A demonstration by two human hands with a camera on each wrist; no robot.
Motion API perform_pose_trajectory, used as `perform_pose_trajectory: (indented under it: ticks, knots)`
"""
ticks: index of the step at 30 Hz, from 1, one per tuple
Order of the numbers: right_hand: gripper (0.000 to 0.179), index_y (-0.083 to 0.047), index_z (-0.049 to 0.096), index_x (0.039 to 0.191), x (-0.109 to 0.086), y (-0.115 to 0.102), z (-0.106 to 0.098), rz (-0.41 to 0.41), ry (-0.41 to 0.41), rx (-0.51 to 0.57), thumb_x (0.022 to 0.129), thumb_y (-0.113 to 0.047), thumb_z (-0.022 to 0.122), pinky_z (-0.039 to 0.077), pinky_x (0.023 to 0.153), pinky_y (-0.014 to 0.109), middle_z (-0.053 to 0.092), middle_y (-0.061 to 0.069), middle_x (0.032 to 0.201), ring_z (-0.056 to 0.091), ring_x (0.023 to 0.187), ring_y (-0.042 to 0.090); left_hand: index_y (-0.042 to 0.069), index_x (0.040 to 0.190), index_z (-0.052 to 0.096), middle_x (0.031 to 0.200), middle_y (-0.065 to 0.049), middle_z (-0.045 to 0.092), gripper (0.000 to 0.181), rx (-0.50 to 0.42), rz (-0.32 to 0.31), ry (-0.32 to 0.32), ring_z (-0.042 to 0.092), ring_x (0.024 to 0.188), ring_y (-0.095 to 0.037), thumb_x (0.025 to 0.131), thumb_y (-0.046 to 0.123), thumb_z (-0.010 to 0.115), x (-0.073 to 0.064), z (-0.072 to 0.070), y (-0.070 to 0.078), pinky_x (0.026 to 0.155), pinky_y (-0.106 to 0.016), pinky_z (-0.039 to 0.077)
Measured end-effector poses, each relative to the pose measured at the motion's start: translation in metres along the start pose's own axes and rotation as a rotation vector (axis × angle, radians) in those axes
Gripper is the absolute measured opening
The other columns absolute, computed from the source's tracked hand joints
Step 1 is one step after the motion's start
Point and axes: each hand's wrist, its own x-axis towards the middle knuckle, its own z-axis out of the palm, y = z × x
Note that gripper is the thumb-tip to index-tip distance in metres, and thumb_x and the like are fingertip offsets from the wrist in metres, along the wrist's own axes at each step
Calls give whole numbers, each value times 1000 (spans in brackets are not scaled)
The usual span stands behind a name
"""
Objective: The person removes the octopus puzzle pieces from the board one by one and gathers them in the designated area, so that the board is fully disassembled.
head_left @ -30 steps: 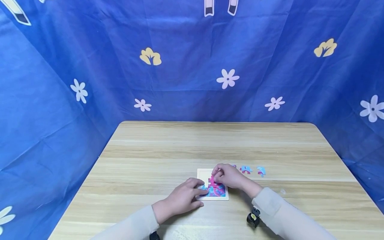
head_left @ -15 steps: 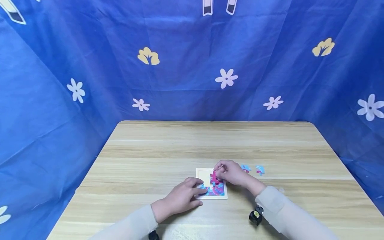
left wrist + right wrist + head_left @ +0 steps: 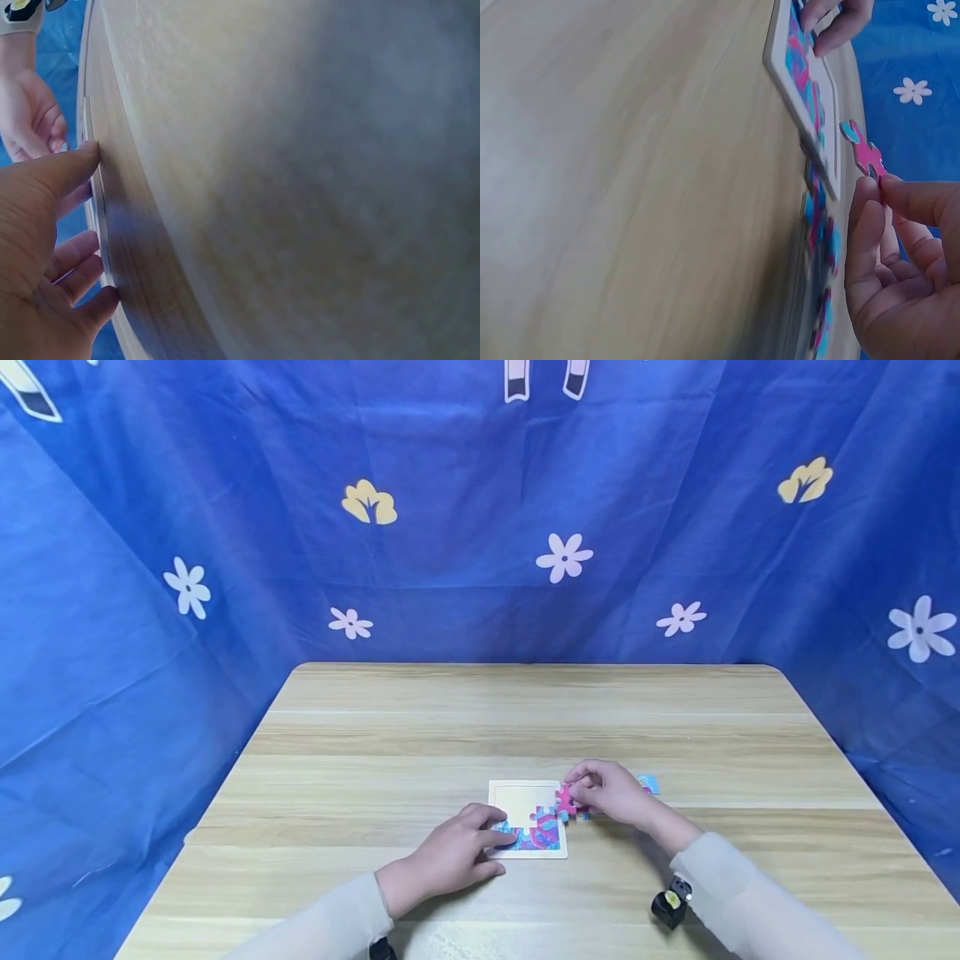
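Note:
A small jigsaw tray [image 3: 528, 855] with a pale rim lies near the front of the table. Blue and pink pieces [image 3: 546, 837] fill its lower row, plus one above at the right; the pale base shows elsewhere. My left hand [image 3: 456, 852] rests on the tray's left side, fingers spread over the lower left pieces and rim. Just right of the tray, my right hand [image 3: 611, 792] pinches a pink jigsaw piece [image 3: 866, 154] with a blue tab between thumb and fingers, raised above the table in the right wrist view.
Several loose blue and pink pieces [image 3: 821, 322] lie in a row right of the tray, partly hidden by my right hand in the head view. The wooden table [image 3: 420, 718] ends at a blue flowered cloth [image 3: 465, 527] behind and at both sides.
My right hand has lifted the pink piece off the tray and carried it right, past the rim, uncovering a piece at the tray's right side. The left hand stays in place.

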Motion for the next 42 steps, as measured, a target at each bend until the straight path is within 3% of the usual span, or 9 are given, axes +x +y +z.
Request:
perform_pose_trajectory:
  ticks: [5,21,42]
  knots:
    - [19,0,63,107,-6,14,-10,42,18,29,90,-7,63,56,68,35,63,6,87,64,78,20,14,119,68,124,-10,56,42,3,0,1,50,116,-23,83,34,73,0,2,0,97,-35,44]
    - [18,2,63,105,-27,38,-36,70,57,10,88,-4,63,56,68,35,64,6,88,63,78,20,14,118,69,124,-10,56,40,-8,7,17,50,115,-22,83,33,74,-1,6,-2,96,-34,45]
    - [17,3,64,101,-28,42,-37,47,95,-72,84,0,64,53,56,29,64,5,83,59,71,18,14,119,69,124,-10,56,41,-12,2,12,50,116,-23,83,33,74,-1,4,-2,97,-35,44]
